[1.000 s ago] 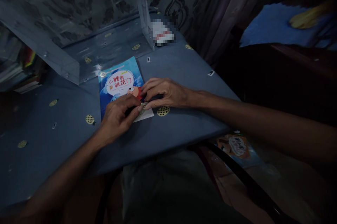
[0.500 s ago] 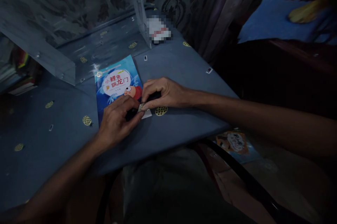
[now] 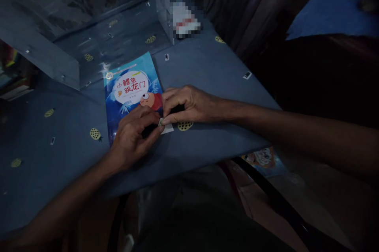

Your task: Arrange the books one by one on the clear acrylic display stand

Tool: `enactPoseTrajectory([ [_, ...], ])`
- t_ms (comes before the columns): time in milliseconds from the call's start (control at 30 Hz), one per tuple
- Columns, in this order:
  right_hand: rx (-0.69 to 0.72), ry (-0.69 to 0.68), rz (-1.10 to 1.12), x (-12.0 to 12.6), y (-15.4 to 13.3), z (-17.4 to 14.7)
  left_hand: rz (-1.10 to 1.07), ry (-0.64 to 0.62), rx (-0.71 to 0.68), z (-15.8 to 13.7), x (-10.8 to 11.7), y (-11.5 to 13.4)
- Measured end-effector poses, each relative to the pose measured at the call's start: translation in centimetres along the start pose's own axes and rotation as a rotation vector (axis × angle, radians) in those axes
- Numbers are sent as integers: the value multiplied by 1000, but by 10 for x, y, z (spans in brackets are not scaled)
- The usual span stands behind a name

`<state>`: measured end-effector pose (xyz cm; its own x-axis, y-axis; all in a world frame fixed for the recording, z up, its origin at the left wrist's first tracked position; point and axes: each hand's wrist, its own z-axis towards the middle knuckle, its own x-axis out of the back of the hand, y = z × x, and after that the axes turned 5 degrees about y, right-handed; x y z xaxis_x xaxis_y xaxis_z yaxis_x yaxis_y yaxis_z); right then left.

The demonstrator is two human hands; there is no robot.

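My left hand (image 3: pixel 134 131) and my right hand (image 3: pixel 189 104) meet at the lower right edge of a blue picture book (image 3: pixel 130 90), which lies flat on the table. Fingertips of both hands pinch a small white piece of paper (image 3: pixel 167 129). Whether it is loose or a part of the book's pages, I cannot tell. The left fingers and wrist cover the book's lower part. The cover has red Chinese characters in a white oval and a cartoon fish below them.
A clear plastic stand (image 3: pixel 63 68) occupies the back of the blue-clothed table (image 3: pixel 207 141). Books (image 3: pixel 17 80) are at far left, and a blurred white object (image 3: pixel 186 21) is behind. Below the right edge lies another colourful book (image 3: pixel 263 161). A dark chair arm (image 3: pixel 272 193) curves beside my lap.
The view has shifted slightly. Both hands stay at the same corner of the book, still pinching the white paper, with only small finger movement.
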<state>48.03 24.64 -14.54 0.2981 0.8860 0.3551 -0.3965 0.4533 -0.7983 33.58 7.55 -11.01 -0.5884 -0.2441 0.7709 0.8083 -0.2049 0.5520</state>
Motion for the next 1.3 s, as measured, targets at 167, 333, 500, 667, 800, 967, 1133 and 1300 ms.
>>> enactPoseTrajectory([
  [167,8,-1,6,-1,3,0,-41,-1,27,-1,-1,-1],
  [333,19,-4,-7,-2,4,1,-51,4,32,-1,-3,-4],
  [500,11,-31,-3,0,4,0,-33,12,19,-2,-3,-4],
  [667,40,-22,-15,0,2,0,-23,20,-5,-2,-4,-4],
  [800,40,-37,-52,1,1,-1,14,24,-13,-4,-5,-3],
  [967,57,-23,-73,1,2,-3,65,45,-41,-7,-7,-2],
  [1133,77,-35,-82,2,4,-6,153,77,-116,-12,-11,-3],
  [1300,115,-34,-171,4,-1,-23,347,65,-227,-18,-13,0],
])
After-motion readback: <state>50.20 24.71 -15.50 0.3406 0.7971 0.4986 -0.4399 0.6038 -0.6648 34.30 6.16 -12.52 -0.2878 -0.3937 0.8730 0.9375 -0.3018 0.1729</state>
